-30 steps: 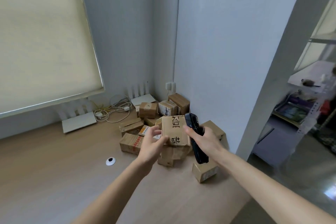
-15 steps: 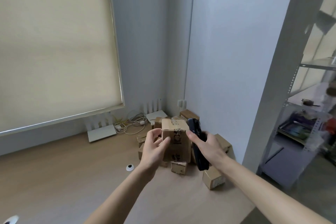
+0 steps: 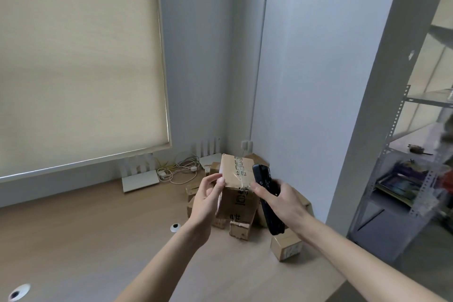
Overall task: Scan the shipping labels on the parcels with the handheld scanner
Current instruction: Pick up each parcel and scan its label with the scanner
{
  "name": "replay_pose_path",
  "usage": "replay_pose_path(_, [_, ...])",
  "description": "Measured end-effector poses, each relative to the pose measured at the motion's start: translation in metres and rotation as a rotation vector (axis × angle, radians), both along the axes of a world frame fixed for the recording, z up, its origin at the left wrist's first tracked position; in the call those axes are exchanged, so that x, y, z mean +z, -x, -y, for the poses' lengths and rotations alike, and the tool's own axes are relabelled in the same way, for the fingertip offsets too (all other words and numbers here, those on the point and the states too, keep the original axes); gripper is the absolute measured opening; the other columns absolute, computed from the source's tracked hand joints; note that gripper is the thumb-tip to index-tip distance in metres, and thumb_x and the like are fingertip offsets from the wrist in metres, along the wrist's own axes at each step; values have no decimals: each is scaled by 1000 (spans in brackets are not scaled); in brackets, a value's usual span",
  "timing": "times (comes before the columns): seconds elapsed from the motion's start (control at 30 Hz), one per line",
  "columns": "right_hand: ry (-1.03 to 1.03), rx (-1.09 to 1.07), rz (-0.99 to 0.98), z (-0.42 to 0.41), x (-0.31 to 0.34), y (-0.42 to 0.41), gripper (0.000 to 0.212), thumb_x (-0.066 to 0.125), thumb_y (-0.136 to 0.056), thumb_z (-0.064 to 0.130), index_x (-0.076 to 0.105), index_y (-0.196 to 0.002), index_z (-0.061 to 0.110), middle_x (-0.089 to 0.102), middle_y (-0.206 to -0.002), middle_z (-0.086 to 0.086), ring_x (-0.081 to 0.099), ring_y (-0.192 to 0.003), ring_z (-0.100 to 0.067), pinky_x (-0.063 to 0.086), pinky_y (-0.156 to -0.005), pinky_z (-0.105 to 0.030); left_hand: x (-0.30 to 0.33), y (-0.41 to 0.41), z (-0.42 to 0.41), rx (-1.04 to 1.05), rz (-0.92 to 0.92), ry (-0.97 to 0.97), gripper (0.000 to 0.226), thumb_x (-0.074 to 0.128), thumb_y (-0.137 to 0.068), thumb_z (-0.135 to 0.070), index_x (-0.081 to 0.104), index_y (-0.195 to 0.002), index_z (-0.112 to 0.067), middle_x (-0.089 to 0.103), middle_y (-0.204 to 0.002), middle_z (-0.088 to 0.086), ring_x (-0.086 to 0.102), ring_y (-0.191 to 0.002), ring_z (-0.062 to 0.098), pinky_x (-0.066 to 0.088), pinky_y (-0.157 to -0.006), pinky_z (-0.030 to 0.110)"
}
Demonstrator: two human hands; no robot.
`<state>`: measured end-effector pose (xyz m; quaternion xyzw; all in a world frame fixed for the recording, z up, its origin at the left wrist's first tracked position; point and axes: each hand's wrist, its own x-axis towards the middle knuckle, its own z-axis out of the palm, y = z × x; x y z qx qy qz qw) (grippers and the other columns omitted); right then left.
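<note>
A brown cardboard parcel (image 3: 237, 179) with black printed characters and clear tape is raised above the desk. My left hand (image 3: 205, 201) grips its left side, thumb on the top edge. My right hand (image 3: 282, 201) holds the black handheld scanner (image 3: 266, 197), whose upper end lies against the parcel's right side. No shipping label shows on the faces turned to me. Several more small parcels (image 3: 239, 228) lie in a pile on the desk under and behind the held one, and one (image 3: 286, 247) sits apart at the right.
The pile sits in the wall corner of a wooden desk (image 3: 85, 240). Two white routers (image 3: 140, 180) and tangled cables (image 3: 180, 170) lie at the back. Cable grommets (image 3: 175, 227) are set in the desk. A metal shelf rack (image 3: 404, 179) stands to the right.
My left hand has lifted the parcel and tipped it so its top face shows. The scanner stays against its right side. The view has tilted upward.
</note>
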<state>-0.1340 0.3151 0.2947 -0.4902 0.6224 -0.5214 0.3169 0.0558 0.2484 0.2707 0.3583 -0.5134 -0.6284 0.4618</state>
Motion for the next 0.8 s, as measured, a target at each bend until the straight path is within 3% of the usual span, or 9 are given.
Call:
replay_pose_path(0.1, [-11, 5, -12, -4, -1, 4, 59, 77, -84, 58, 65, -123, 15, 67, -100, 6, 64, -93, -13, 44, -77, -23, -4, -2, 0, 14, 19, -73, 60, 78, -78, -58, 52, -131, -45, 68, -122, -4, 64, -114, 16, 56, -89, 44])
replay_pose_path(0.2, [-39, 28, -57, -4, -3, 7, 69, 77, -72, 71, 66, -118, 21, 69, -100, 7, 66, -93, -12, 46, -77, -25, -12, -5, 4, 45, 1, -145, 96, 86, -62, -54, 40, -146, -41, 52, -134, -3, 55, -124, 23, 53, -94, 41])
replay_pose_path(0.3, [-61, 37, -95, -1, -7, 9, 75, 78, -65, 81, 68, -114, 25, 69, -97, 10, 66, -94, -13, 46, -80, -28, -15, -11, 6, 22, -17, -199, 112, 90, -51, -52, 39, -149, -35, 62, -131, 8, 67, -113, 25, 57, -81, 35])
replay_pose_path(0.4, [-57, 5, -136, 3, -9, 10, 76, 76, -63, 80, 67, -116, 26, 70, -102, 10, 67, -99, -15, 52, -86, -33, -18, -12, 2, 66, 73, -116, 108, 90, -48, -46, 44, -143, -27, 72, -114, 4, 74, -95, 16, 59, -77, 31])
replay_pose_path(0.47, [-52, -18, -165, 6, -11, 7, 75, 79, -70, 75, 65, -123, 25, 71, -114, 7, 67, -109, -16, 54, -99, -41, -20, -10, -2, 105, 90, -15, 87, 90, -50, -42, 50, -126, -33, 74, -107, 0, 74, -87, 7, 56, -65, 19])
replay_pose_path(0.57, [-63, -41, -222, 10, -15, 0, 81, 77, -71, 77, 60, -132, 26, 69, -122, 9, 64, -115, -16, 52, -105, -44, -20, -6, -7, 139, 168, 142, 61, 90, -57, -42, 59, -110, -35, 69, -117, -3, 67, -102, 8, 57, -80, 23])
replay_pose_path(0.63, [-65, -44, -235, 13, -17, -2, 83, 76, -71, 78, 59, -134, 26, 68, -122, 10, 63, -115, -16, 52, -105, -44, -19, -8, -10, 180, 230, 187, 76, 90, -57, -55, 50, -119, -36, 51, -127, -19, 53, -113, -7, 48, -91, 13])
replay_pose_path(0.7, [-66, -32, -214, 14, -20, -2, 83, 76, -73, 77, 59, -135, 25, 68, -122, 10, 64, -115, -16, 52, -105, -45, -18, -11, -10, 206, 221, 168, 90, 87, -69, -53, 43, -143, -27, 41, -132, -19, 45, -116, -14, 41, -78, -3])
replay_pose_path(0.8, [-73, -25, -199, 14, -22, 0, 87, 76, -73, 77, 57, -139, 24, 67, -126, 8, 62, -119, -17, 51, -107, -46, -24, -16, -7, 234, 239, 151, 76, 80, -85, -26, 42, -150, -14, 44, -140, -5, 51, -124, 5, 46, -76, 2])
